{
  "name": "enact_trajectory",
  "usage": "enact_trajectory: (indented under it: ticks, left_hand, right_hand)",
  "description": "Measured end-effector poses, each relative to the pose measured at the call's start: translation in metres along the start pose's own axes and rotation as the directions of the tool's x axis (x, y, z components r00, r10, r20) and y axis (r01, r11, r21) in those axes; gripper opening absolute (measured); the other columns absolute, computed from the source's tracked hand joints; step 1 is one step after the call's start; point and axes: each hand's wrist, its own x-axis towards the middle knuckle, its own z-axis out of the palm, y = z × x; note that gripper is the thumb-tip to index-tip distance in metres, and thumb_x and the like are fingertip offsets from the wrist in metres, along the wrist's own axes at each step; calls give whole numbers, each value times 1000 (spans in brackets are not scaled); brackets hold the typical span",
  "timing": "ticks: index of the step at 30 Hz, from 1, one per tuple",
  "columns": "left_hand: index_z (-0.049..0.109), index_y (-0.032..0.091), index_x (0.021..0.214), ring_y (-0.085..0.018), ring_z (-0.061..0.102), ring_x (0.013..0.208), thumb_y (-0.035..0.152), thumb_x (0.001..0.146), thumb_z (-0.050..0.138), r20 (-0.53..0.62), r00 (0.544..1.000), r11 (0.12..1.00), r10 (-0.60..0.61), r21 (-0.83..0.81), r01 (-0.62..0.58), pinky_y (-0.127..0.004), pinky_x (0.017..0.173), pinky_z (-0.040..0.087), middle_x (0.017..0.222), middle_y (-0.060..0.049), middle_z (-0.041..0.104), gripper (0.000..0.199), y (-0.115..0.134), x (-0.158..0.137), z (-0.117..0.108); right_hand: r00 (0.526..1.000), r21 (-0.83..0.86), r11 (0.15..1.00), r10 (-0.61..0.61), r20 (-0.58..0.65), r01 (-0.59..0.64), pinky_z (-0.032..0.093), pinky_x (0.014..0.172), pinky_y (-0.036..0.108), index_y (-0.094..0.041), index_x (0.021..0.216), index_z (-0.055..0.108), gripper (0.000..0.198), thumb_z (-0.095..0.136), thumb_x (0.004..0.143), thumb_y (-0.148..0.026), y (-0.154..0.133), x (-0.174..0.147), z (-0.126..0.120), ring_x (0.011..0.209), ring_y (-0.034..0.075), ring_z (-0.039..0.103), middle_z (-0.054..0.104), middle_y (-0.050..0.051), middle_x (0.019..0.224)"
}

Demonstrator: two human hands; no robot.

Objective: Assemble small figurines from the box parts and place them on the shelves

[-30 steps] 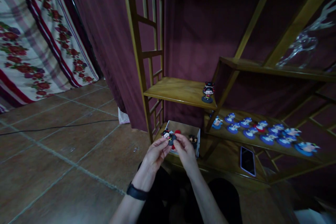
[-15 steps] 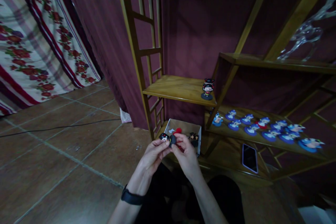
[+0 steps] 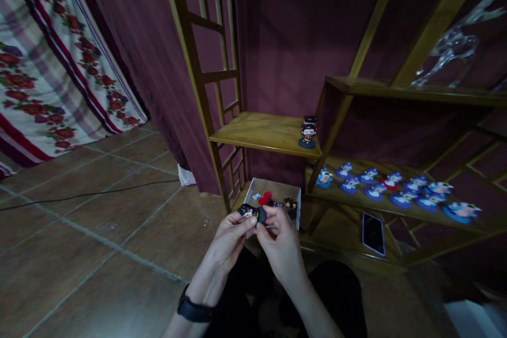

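Observation:
Between my two hands lies a small figurine [image 3: 250,212] with a black-haired head and a dark round base, tipped on its side. My left hand [image 3: 232,233] pinches its head and body between thumb and fingers. At the base end, the fingers of my right hand [image 3: 280,231] are closed on the figurine. Just beyond my hands sits a white box [image 3: 298,195], partly covered by them, with a red piece [image 3: 264,198] and several dark figurines [image 3: 291,205] inside. Two similar black-haired figurines [image 3: 308,133] stand one behind the other on the wooden shelf [image 3: 261,129] above.
On the lower right shelf stand several blue figurines [image 3: 374,190] and one red figurine [image 3: 391,180]. A phone [image 3: 373,233] lies on the bottom board. A clear deer-like ornament [image 3: 455,47] stands upper right. A black cable [image 3: 91,194] crosses the tiled floor.
The view has shifted slightly. The red piece that was near my right fingers now shows in the box, apart from them. Both hands still hold the figurine.

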Motion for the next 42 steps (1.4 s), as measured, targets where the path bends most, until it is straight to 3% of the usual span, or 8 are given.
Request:
enact_trajectory:
  ticks: [10,17,20,25,32,36,39,42]
  left_hand:
    - [69,11,78,-12,62,68,16,61,74,-117,989,992,91,102,-79,-22,68,49,76,-6,70,19,4,8,5]
    - [67,12,79,-12,61,66,20,66,70,-132,947,925,295,289,-248,-23,67,47,73,-4,69,16,4,5,0]
    - [65,14,79,-13,62,67,20,65,70,-143,908,877,394,353,-325,-24,67,48,72,-3,68,16,5,2,3]
    - [60,19,91,-14,63,82,17,67,68,-127,795,764,593,400,-506,-26,77,49,87,-2,68,25,9,-7,10]
    - [57,21,101,-15,63,87,18,71,66,-135,724,684,676,480,-549,-28,82,50,94,-3,67,32,16,-23,7]
    - [56,21,104,-17,64,89,20,73,64,-162,650,611,742,563,-557,-32,84,50,95,-4,67,32,17,-21,-2]
    - [56,20,107,-19,63,92,22,75,61,-139,617,547,775,634,-546,-36,87,49,99,-7,66,33,14,-16,-10]
    - [57,20,107,-21,61,96,22,77,59,-96,587,472,804,702,-533,-38,89,47,103,-7,65,31,9,-14,-16]
  right_hand:
    - [980,375,907,156,125,-192,55,73,33,-24,101,53,27,58,75,-27,32,20,2,91,20,61,61,4,103]
    - [980,378,907,143,138,-185,53,78,37,-24,96,53,22,58,75,-26,42,22,13,84,19,63,64,3,93]
    - [988,297,947,92,123,-125,51,78,36,-22,92,54,17,58,76,-24,43,24,16,81,19,63,64,3,90]
    - [993,113,987,-118,17,116,45,86,35,-22,88,59,16,61,73,-20,33,24,15,100,21,55,59,5,104]
    - [975,41,974,-223,3,222,41,91,38,-24,91,59,17,60,75,-20,24,17,20,108,22,50,54,6,112]
    - [996,206,978,-59,73,43,42,92,39,-25,97,56,21,54,77,-18,24,12,27,103,20,54,57,4,110]
    - [977,404,899,102,185,-171,45,90,39,-25,104,54,27,53,77,-19,19,8,28,96,19,57,60,3,107]
    - [957,498,827,156,245,-262,48,87,38,-26,107,55,30,56,77,-25,10,8,29,103,21,55,57,3,114]
